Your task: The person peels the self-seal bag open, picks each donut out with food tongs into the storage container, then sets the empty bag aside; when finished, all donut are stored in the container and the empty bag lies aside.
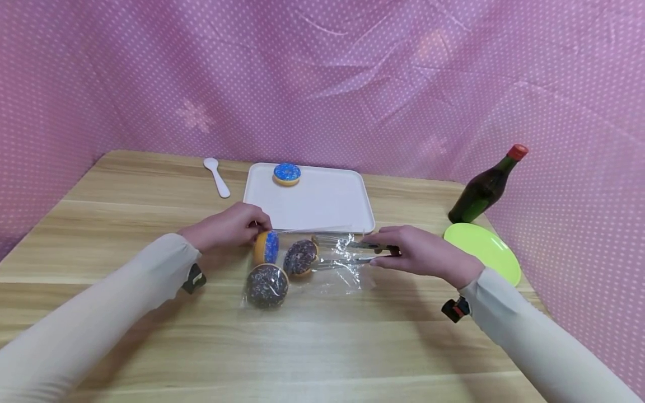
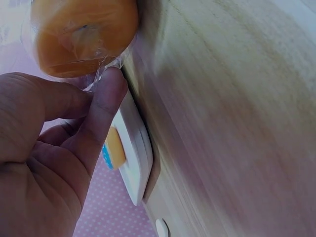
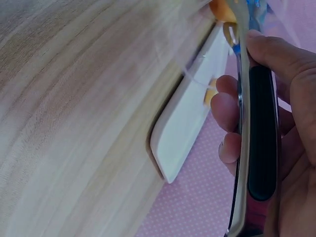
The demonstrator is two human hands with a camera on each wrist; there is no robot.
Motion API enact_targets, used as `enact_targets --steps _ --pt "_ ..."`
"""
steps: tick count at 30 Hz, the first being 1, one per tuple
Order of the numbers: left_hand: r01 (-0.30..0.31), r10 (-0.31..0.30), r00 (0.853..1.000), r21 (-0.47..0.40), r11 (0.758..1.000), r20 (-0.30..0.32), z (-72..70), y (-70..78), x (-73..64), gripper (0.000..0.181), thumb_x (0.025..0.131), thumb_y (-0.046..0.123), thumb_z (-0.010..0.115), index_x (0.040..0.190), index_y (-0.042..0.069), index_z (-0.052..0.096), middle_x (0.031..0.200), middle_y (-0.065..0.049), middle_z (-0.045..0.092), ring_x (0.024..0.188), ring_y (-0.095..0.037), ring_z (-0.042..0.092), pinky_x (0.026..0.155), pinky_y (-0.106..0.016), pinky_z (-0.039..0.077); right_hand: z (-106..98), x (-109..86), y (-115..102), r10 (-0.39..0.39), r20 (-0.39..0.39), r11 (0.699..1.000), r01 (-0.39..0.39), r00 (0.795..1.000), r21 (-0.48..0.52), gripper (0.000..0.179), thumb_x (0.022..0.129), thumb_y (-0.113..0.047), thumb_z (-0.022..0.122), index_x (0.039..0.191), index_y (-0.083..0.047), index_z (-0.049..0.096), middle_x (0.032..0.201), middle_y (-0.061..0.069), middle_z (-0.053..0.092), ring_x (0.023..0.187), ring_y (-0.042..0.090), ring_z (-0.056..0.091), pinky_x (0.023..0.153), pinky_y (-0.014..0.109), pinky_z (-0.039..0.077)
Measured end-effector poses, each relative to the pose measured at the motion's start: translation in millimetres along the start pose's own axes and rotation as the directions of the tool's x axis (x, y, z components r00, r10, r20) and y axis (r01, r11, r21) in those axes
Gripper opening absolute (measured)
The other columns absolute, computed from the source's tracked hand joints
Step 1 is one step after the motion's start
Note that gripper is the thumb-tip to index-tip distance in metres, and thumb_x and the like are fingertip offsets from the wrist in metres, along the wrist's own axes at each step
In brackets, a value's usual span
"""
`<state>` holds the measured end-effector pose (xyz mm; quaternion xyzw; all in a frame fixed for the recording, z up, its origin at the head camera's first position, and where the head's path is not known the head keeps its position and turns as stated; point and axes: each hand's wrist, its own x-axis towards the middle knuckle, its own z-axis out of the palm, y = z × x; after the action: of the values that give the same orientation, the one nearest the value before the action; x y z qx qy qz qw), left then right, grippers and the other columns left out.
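Currently left hand (image 1: 234,226) pinches clear plastic bag (image 1: 342,282) holding three doughnuts (image 1: 267,286); right hand (image 1: 423,252) clamps round tongs (image 3: 261,143) reaching into bag.

No lettering, label, brand, number or sign can be read.

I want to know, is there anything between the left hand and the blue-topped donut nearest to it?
Yes, thin film: the left hand pinches the edge of the clear bag, and that blue-topped donut lies inside it. Nothing else visible stands between them.
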<state>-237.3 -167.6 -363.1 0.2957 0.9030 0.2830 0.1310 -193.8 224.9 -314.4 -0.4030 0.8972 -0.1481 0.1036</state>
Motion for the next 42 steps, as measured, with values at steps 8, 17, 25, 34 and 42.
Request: enact_targets --steps 8,17,25,34,42 --pt "-0.02 0.02 1.0 0.011 1.0 -0.009 -0.4 -1.4 -1.4 0.026 0.095 -0.01 0.057 0.096 0.007 0.077 0.093 -0.004 0.072 0.085 -0.017 0.058 0.077 -0.031 0.05 7 1.0 1 0.024 -0.001 0.998 -0.024 1.0 -0.053 0.038 0.095 -0.025 0.077 0.131 -0.014 0.073 0.094 -0.01 0.066 0.069 -0.001 0.052 0.063 0.02 0.048" --pt "-0.02 0.02 1.0 -0.011 1.0 -0.009 -1.1 -3.4 -4.5 0.028 0.095 -0.011 0.055 0.095 0.007 0.077 0.091 -0.004 0.07 0.085 -0.018 0.058 0.079 -0.033 0.05 16 1.2 6 -0.002 -0.065 0.998 -0.002 0.998 -0.06 0.035 0.095 -0.025 0.077 0.129 -0.015 0.074 0.1 -0.01 0.072 0.075 0.001 0.055 0.066 0.02 0.049" --pt "-0.041 0.041 0.999 0.011 0.999 -0.021 -0.6 -5.2 -4.2 0.028 0.094 -0.01 0.055 0.095 0.007 0.077 0.09 -0.003 0.07 0.084 -0.017 0.058 0.078 -0.032 0.049 19 -3.8 9 -0.024 -0.108 0.999 0.02 0.994 -0.039 0.034 0.095 -0.022 0.077 0.129 -0.016 0.075 0.099 -0.012 0.072 0.074 -0.001 0.055 0.068 0.021 0.049" --pt "-0.045 0.046 0.998 0.018 0.999 -0.044 2.0 -8.5 -3.0 0.028 0.093 -0.011 0.055 0.094 0.006 0.077 0.088 -0.002 0.07 0.084 -0.017 0.057 0.08 -0.033 0.051 13 -18.9 18 0.057 -0.108 0.997 -0.052 0.992 0.055 0.036 0.097 -0.025 0.075 0.132 -0.019 0.073 0.1 -0.013 0.072 0.077 0.002 0.057 0.071 0.022 0.05" --pt "-0.035 0.036 0.999 0.023 0.999 -0.036 0.1 -5.8 0.3 0.03 0.094 -0.011 0.054 0.094 0.007 0.078 0.089 -0.002 0.07 0.085 -0.018 0.058 0.081 -0.033 0.051 4 -46.7 26 0.115 -0.155 0.992 -0.105 0.981 0.067 0.034 0.099 -0.028 0.072 0.13 -0.016 0.073 0.096 -0.014 0.071 0.076 0.001 0.057 0.07 0.022 0.05"
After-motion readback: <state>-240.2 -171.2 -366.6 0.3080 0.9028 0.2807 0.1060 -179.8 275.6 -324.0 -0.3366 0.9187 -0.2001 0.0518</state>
